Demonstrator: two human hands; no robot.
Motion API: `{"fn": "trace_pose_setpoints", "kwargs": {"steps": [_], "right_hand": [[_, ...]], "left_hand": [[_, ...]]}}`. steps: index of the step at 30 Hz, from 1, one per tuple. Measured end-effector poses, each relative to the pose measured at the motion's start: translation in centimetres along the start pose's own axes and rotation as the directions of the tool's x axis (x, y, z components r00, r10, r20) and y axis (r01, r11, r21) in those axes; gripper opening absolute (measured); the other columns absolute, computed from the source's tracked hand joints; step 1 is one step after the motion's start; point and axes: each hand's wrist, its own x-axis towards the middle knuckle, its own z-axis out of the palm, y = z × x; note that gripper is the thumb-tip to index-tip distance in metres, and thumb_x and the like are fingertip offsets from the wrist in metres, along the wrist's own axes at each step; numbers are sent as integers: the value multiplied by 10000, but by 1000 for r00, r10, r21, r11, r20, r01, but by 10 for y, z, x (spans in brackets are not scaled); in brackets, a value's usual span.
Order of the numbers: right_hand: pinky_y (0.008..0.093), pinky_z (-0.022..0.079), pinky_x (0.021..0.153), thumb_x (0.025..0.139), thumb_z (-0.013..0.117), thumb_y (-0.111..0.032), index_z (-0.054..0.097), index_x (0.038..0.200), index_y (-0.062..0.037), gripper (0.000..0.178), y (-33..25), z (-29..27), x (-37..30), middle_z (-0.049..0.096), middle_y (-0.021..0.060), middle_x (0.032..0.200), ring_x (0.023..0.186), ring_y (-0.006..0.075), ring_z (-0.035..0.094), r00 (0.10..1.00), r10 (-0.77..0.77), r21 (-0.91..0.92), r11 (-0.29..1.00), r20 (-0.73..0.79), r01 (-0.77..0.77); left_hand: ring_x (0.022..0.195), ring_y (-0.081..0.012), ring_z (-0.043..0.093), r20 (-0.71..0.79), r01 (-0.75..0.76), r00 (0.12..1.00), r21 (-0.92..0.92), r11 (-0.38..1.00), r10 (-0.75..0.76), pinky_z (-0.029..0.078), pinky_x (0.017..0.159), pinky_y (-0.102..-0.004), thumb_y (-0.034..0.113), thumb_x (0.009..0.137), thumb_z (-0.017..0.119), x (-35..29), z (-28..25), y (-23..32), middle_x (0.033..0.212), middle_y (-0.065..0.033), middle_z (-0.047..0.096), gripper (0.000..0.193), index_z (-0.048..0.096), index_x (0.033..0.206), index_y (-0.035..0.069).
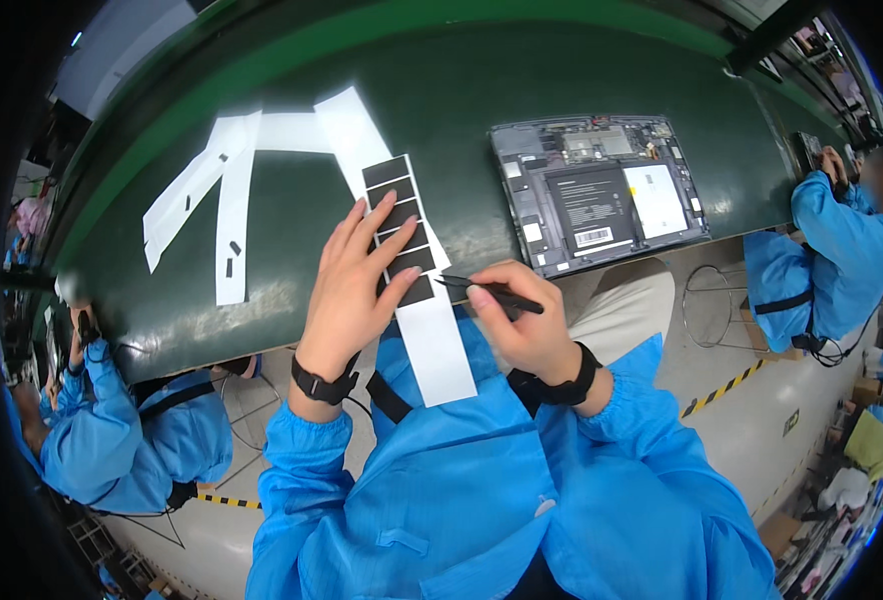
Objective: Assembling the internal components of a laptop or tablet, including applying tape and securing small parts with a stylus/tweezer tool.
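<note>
A white backing strip (438,352) with a column of black rectangular stickers (386,173) runs from the table over its near edge toward me. My left hand (354,268) lies on the strip with its fingers spread, pressing it down over the stickers. In my right hand (528,318) is a pair of black tweezers (492,291), gripped between thumb and fingers. Their tips touch or hover by the right edge of the lowest black sticker; I cannot tell which. Wristbands circle both my wrists.
An opened tablet or laptop body (602,195) with exposed battery and boards lies right on the green table (442,80). More white strips (234,215), some with small black pieces, spread to the left. People in blue sit at the left (132,430) and right (832,260).
</note>
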Motion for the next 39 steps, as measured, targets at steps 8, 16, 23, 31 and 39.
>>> {"fn": "trace_pose_setpoints", "kwargs": {"steps": [8, 16, 23, 31, 39], "right_hand": [[292, 515, 650, 867, 693, -40, 626, 984, 25, 150, 7, -5, 5, 649, 136, 908, 746, 220, 654, 998, -58, -31, 998, 8, 58], [280, 528, 674, 868, 691, -41, 635, 995, 22, 153, 4, -1, 4, 663, 140, 934, 774, 202, 667, 1000, -24, -20, 999, 17, 25], [265, 515, 682, 870, 663, -25, 659, 964, 27, 108, 8, -10, 2, 671, 125, 898, 773, 166, 651, 999, 38, -55, 998, -1, -38], [245, 482, 707, 921, 632, -63, 625, 979, 38, 117, 11, -5, 0, 662, 102, 910, 777, 135, 617, 988, 150, -22, 989, 31, -149], [238, 468, 696, 925, 641, -66, 626, 998, 35, 126, 3, 1, 4, 658, 84, 906, 763, 119, 595, 979, 201, -27, 979, 28, -200]], "left_hand": [[1380, -322, 429, 56, -54, 997, -5, 999, 54, 286, 1141, -540, 247, 749, 771, -9, 0, 5, 1410, -75, 554, 542, 651, 1258, 105], [1378, -297, 436, 31, -46, 998, 30, 998, 46, 296, 1139, -516, 242, 710, 785, -13, 0, 4, 1404, -65, 562, 563, 664, 1247, 124], [1367, -270, 448, 0, -142, 990, 26, 990, 142, 322, 1127, -495, 300, 736, 768, -5, 5, 0, 1403, -34, 558, 572, 638, 1276, 162], [1341, -249, 477, -48, -107, 993, 28, 994, 108, 333, 1122, -494, 341, 713, 789, -13, 7, -4, 1372, -25, 584, 565, 668, 1234, 159], [1337, -248, 480, -58, -111, 992, 16, 994, 112, 333, 1122, -496, 345, 713, 787, -13, 6, -6, 1363, -26, 590, 554, 676, 1222, 158]]}}
